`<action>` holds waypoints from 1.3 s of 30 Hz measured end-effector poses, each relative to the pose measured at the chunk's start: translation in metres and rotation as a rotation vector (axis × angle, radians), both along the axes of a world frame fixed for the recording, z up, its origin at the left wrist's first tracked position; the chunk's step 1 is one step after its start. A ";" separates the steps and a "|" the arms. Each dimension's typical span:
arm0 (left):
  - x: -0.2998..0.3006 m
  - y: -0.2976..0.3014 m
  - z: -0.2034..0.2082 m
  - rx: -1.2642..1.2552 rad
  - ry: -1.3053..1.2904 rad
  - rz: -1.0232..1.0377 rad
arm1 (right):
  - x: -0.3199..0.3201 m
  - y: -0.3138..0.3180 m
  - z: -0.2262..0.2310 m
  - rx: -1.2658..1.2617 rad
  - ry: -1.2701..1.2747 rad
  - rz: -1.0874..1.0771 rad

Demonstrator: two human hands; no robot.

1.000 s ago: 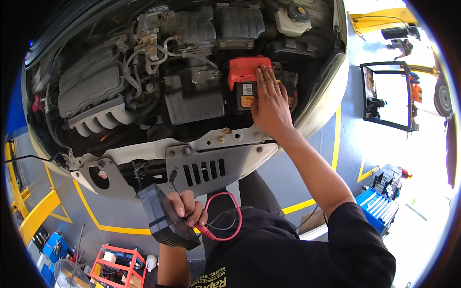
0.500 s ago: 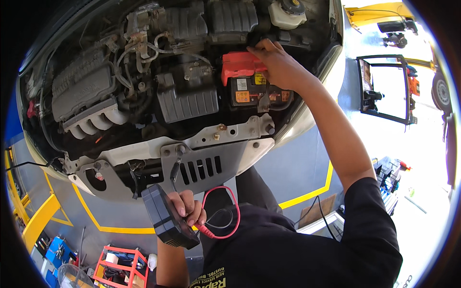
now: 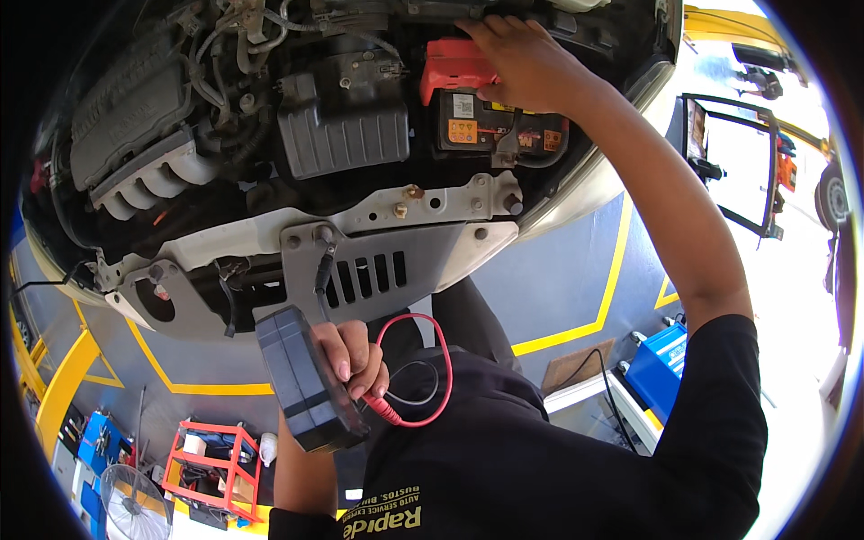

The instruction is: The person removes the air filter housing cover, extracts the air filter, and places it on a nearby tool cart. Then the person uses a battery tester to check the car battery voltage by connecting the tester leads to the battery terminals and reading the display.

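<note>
My left hand (image 3: 356, 360) is closed around a dark, boxy handheld meter (image 3: 301, 378), its back partly turned to view. A red lead (image 3: 446, 369) and a black lead (image 3: 416, 364) loop out beside the fingers. Over in the engine bay, my right hand (image 3: 533, 70) rests on the red plastic cover (image 3: 453, 66) at the top of the car battery (image 3: 490, 135). Its fingers reach over the cover's right side and back, with the tips partly hidden. A metal hold-down bracket (image 3: 508, 144) runs down the battery's front.
A black ribbed box (image 3: 346, 135) lies left of the battery. The metal front crossmember (image 3: 360, 214) crosses between me and the engine. Behind on the floor stand a red rack (image 3: 211, 472), a fan (image 3: 135, 504) and a blue box (image 3: 661, 364).
The engine bay and battery sit higher in the picture as the view has shifted. My right hand remains at the red cover, its fingers slightly more spread. My left still holds the meter.
</note>
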State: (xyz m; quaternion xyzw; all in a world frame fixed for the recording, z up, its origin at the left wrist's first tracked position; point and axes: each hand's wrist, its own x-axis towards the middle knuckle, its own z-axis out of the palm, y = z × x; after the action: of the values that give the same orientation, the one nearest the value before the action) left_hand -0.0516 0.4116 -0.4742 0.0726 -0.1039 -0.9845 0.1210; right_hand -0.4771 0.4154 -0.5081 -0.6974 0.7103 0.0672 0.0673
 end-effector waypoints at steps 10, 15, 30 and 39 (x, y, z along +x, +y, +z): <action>-0.003 0.003 0.005 0.008 0.020 -0.001 | 0.040 0.020 -0.038 -0.376 -0.118 -0.307; -0.015 0.005 0.007 0.032 -0.004 -0.005 | 0.068 0.019 -0.045 -0.435 -0.093 -0.516; -0.070 0.007 0.004 0.005 -0.225 -0.077 | -0.033 0.032 0.035 -0.241 -0.439 -0.375; -0.071 0.019 0.007 0.034 -0.199 -0.091 | -0.018 -0.020 0.014 0.351 -0.232 -0.322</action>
State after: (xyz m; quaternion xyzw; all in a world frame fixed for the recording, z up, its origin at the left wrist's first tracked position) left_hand -0.1227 0.4309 -0.4668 0.1674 -0.1018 -0.9785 0.0638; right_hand -0.4948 0.3958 -0.4946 -0.5562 0.7771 0.0973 0.2778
